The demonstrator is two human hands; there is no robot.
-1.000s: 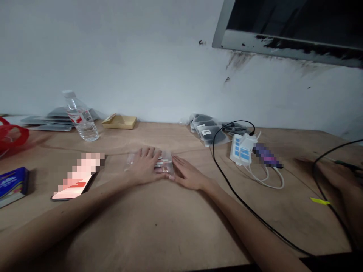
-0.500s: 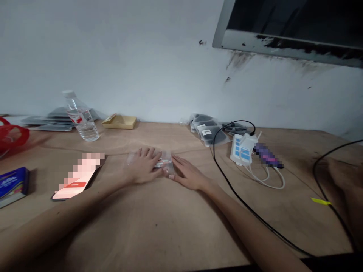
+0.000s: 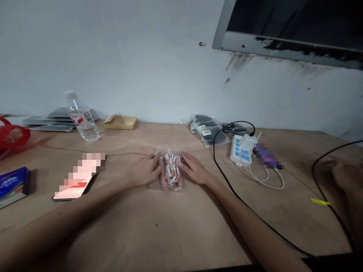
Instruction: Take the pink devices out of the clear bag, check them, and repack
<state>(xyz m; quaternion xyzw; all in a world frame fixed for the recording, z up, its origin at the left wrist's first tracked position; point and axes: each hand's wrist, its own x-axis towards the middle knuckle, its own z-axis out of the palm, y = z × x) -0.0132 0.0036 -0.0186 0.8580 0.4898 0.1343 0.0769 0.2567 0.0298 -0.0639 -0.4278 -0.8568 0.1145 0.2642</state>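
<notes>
A clear plastic bag [image 3: 172, 170] lies on the wooden table in front of me, turned lengthwise toward me. Inside it are several small white-and-orange stick-like pieces, too small to name. My left hand [image 3: 149, 169] grips the bag's left edge with its fingers bent. At the opposite edge my right hand [image 3: 195, 168] holds on, its thumb over the bag and its other fingers partly hidden along the side.
Left of my hands lie a lit phone [image 3: 76, 181] and a blue packet [image 3: 14, 185]. Behind them stand a water bottle [image 3: 83, 121] and a shallow cardboard box [image 3: 121, 122]. To the right are grey pouches [image 3: 211, 132], a power strip [image 3: 241, 150], a black cable [image 3: 227, 181] and another person's hand [image 3: 344, 175].
The bag lay flat under my left palm before. Now it has turned and come nearer, its contents are uncovered, and both hands hold its sides. The other person's hand has shifted slightly.
</notes>
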